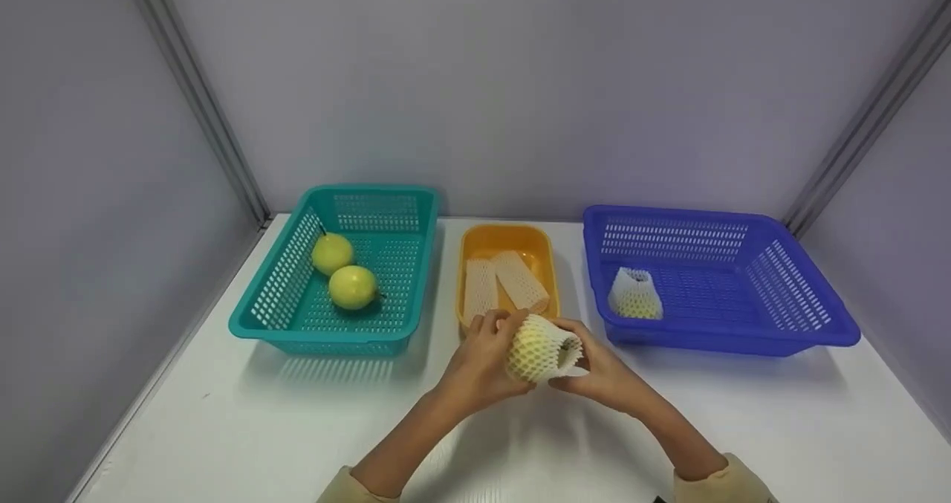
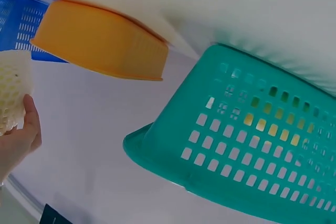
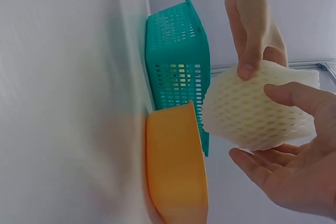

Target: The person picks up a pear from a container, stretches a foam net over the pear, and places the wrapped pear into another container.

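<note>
Both hands hold a yellow fruit in a white foam net sleeve (image 1: 529,353) above the front of the orange tub. My left hand (image 1: 481,363) grips its left side, fingers curled over the net. My right hand (image 1: 608,375) holds the sleeve's open end, thumb below and fingers above; a dark spot of the fruit shows in that opening. In the right wrist view, the right thumb (image 3: 291,94) lies across the netted fruit (image 3: 252,111), and the left hand (image 3: 257,35) reaches it from above. Two flattened foam sleeves (image 1: 520,281) lie in the orange tub (image 1: 551,265).
A teal basket (image 1: 245,323) on the left holds two bare yellow fruits (image 1: 353,287) with stems. To the right, a blue basket (image 1: 743,337) contains one netted fruit (image 1: 636,295) at its near left corner. All stand on a white table (image 1: 223,429) before a pale back wall.
</note>
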A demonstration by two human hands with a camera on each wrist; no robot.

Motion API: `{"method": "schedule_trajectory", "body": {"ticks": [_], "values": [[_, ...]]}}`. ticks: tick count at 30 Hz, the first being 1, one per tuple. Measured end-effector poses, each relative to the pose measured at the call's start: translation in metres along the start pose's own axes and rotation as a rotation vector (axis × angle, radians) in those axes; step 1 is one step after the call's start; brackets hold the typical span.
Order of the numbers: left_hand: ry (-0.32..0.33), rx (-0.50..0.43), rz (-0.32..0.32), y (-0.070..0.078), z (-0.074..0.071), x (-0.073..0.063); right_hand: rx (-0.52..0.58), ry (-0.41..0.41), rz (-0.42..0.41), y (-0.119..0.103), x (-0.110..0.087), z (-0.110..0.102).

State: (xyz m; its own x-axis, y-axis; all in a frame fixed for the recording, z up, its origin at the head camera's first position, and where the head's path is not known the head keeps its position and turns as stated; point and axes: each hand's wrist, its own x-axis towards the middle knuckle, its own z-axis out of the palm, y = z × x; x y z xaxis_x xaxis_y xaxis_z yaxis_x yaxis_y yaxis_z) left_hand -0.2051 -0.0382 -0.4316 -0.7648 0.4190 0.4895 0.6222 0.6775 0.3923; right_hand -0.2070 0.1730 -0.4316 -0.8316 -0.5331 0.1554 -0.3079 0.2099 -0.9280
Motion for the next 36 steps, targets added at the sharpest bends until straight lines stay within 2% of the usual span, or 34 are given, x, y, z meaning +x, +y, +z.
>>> {"method": "schedule_trajectory", "body": {"ticks": [5, 8, 16, 20, 25, 29, 32, 34, 36], "values": [[0.036, 0.065, 0.015, 0.001, 0.003, -0.001, 0.031, 0.015, 0.063, 0.003, -0.001, 0.003], [0.014, 0.011, -0.014, 0.0, 0.004, -0.001, 0.033, 0.025, 0.072, 0.003, -0.002, 0.004], [-0.102, -0.374, -0.127, -0.005, 0.001, 0.001, -0.048, 0.081, 0.019, -0.003, -0.006, 0.003], [-0.135, -0.556, -0.172, -0.007, 0.0, 0.002, -0.093, 0.103, -0.044, -0.007, -0.007, 0.003], [-0.173, -0.768, -0.271, -0.006, 0.0, 0.003, -0.105, 0.143, -0.085, -0.013, -0.007, 0.006], [-0.216, -0.871, -0.368, 0.0, -0.001, 0.005, -0.128, 0.159, -0.042, -0.017, -0.007, 0.009], [-0.27, -0.988, -0.406, 0.005, -0.001, 0.008, -0.145, 0.175, 0.021, -0.018, -0.006, 0.013], [-0.306, -1.07, -0.422, 0.007, -0.002, 0.009, -0.121, 0.196, 0.079, -0.018, -0.005, 0.013], [-0.336, -1.141, -0.439, 0.007, -0.003, 0.01, -0.035, 0.213, 0.142, -0.019, -0.003, 0.012]]}}
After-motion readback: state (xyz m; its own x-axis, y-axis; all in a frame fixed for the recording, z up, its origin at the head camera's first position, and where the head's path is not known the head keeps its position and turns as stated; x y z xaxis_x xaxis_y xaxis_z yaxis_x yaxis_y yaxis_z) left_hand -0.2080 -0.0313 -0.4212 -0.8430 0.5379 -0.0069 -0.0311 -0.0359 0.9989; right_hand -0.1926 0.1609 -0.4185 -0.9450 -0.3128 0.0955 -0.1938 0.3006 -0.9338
